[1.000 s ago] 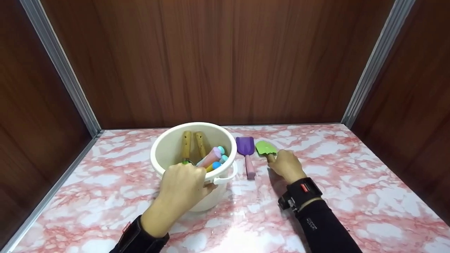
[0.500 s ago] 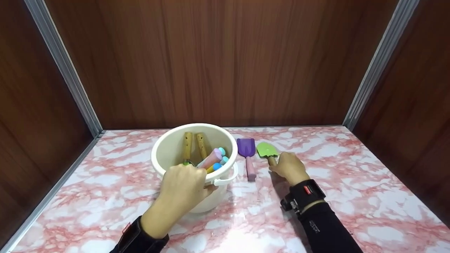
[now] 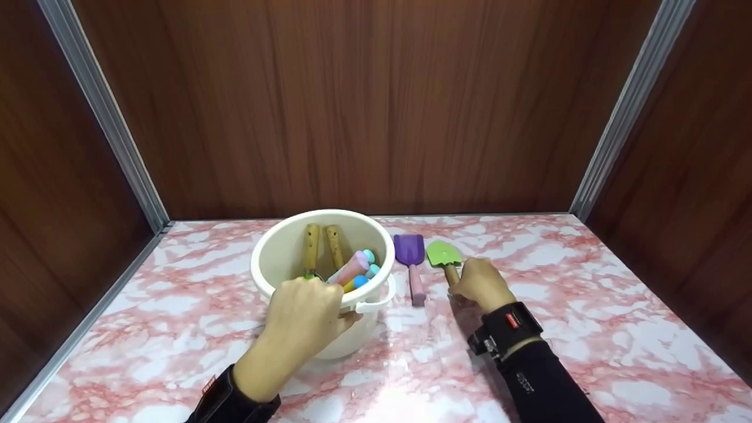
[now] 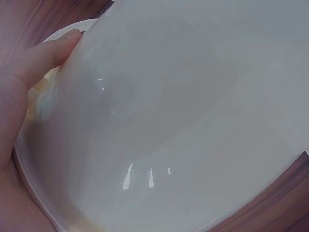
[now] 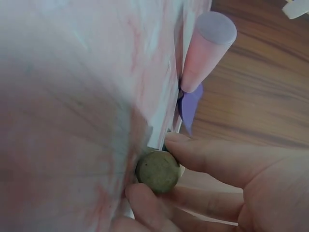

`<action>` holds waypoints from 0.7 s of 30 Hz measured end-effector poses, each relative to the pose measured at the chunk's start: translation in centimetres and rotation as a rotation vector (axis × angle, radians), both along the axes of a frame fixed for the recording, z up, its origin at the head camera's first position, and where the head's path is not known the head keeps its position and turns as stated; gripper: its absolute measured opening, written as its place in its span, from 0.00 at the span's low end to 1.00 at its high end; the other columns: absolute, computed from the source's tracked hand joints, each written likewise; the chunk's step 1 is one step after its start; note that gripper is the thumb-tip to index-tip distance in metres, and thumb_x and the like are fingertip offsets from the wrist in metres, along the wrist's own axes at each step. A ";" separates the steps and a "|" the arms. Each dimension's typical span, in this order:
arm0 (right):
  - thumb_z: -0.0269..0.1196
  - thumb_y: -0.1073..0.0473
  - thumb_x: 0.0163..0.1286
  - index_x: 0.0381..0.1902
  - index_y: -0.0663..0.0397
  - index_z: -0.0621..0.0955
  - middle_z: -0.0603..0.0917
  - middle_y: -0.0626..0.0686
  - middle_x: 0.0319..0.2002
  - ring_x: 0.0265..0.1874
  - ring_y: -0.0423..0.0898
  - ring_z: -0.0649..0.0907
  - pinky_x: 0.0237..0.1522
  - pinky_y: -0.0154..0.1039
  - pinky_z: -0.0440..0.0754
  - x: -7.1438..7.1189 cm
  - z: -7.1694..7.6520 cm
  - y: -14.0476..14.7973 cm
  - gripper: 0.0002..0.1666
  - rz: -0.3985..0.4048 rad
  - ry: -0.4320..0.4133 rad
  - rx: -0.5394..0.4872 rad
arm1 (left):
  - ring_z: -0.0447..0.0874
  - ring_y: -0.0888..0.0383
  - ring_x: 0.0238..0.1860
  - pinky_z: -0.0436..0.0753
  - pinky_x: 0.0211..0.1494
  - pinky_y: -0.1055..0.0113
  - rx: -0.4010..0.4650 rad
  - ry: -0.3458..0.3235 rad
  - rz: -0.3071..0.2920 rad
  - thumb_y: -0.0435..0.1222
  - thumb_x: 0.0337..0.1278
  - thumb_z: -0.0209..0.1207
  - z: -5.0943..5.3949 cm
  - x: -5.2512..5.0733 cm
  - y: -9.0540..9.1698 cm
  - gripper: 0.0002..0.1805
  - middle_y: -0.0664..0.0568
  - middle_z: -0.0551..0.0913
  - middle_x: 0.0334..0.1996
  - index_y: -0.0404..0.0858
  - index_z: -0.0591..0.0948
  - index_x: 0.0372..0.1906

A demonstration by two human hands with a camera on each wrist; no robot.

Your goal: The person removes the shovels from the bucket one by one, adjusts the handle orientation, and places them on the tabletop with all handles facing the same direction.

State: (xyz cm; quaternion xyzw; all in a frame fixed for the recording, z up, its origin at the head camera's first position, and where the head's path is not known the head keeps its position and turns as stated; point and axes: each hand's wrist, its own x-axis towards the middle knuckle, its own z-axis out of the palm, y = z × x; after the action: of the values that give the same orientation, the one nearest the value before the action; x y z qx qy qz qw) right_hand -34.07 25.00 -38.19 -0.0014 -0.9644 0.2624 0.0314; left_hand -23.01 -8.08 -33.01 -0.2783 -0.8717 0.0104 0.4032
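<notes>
In our right hand (image 3: 483,285) we hold a green trowel (image 3: 443,254) by its wooden handle (image 5: 158,171): the right wrist view shows thumb on one side, fingers curled on the other, and the round butt between them. The blade points away from us, at or just above the tabletop (image 3: 176,329); we cannot tell whether it touches.

Our left hand (image 3: 302,314) grips the near rim of a white bucket (image 3: 346,343), fingers over the edge and thumb pressed to the outer wall. The bucket stands left of the trowel, its white bail (image 3: 376,306) hanging on the right side.

Inside, two tan handles (image 3: 313,247) lean on the far wall. Nearer the right side we see a lilac handle (image 3: 352,267), a blue-tipped yellow one (image 3: 360,281) and two light-blue ends (image 3: 369,257); their lower parts are hidden.

Between bucket and trowel lies a purple shovel (image 3: 409,249), apart from both, its pink handle (image 3: 416,286) towards us.

We wear black straps (image 3: 512,322) on both wrists. The tabletop has a pink and white marbled pattern, and brown wood-grain panels (image 3: 376,106) with grey metal corner strips (image 3: 106,106) rise around it.
</notes>
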 end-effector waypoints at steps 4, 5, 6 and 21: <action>0.72 0.64 0.56 0.19 0.56 0.79 0.83 0.52 0.20 0.21 0.48 0.82 0.26 0.42 0.79 0.0 -0.2 -0.1 0.12 -0.012 -0.004 0.036 | 0.69 0.55 0.11 0.71 0.14 0.58 0.001 -0.002 0.007 0.56 0.35 0.84 -0.1 0.0 0.0 0.29 0.54 0.70 0.09 0.44 0.77 0.13; 0.72 0.64 0.56 0.18 0.56 0.79 0.83 0.52 0.20 0.21 0.49 0.82 0.27 0.42 0.79 0.0 -0.2 -0.2 0.12 -0.011 -0.004 0.037 | 0.69 0.55 0.11 0.71 0.14 0.58 0.000 -0.002 0.009 0.56 0.36 0.84 -0.1 0.0 0.1 0.29 0.54 0.70 0.09 0.44 0.77 0.13; 0.72 0.64 0.56 0.19 0.55 0.79 0.82 0.52 0.21 0.22 0.49 0.82 0.28 0.43 0.79 -0.1 -0.3 -0.2 0.12 -0.010 -0.002 0.039 | 0.69 0.55 0.11 0.71 0.14 0.58 0.000 -0.004 0.011 0.56 0.36 0.84 -0.1 0.0 0.1 0.30 0.54 0.69 0.09 0.44 0.76 0.13; 0.68 0.60 0.61 0.14 0.53 0.80 0.81 0.50 0.16 0.21 0.48 0.81 0.30 0.44 0.80 -0.3 -0.4 -0.4 0.16 -0.013 0.012 0.054 | 0.73 0.54 0.12 0.72 0.15 0.58 -0.005 0.031 0.006 0.56 0.34 0.84 -0.3 -0.1 0.0 0.30 0.53 0.72 0.09 0.45 0.75 0.12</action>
State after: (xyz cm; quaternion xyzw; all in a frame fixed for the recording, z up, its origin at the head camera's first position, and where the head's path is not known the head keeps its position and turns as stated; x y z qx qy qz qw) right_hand -34.34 24.58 -38.59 -0.0054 -0.9710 0.2358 0.0389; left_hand -23.08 -8.04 -33.32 -0.2766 -0.8662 0.0182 0.4158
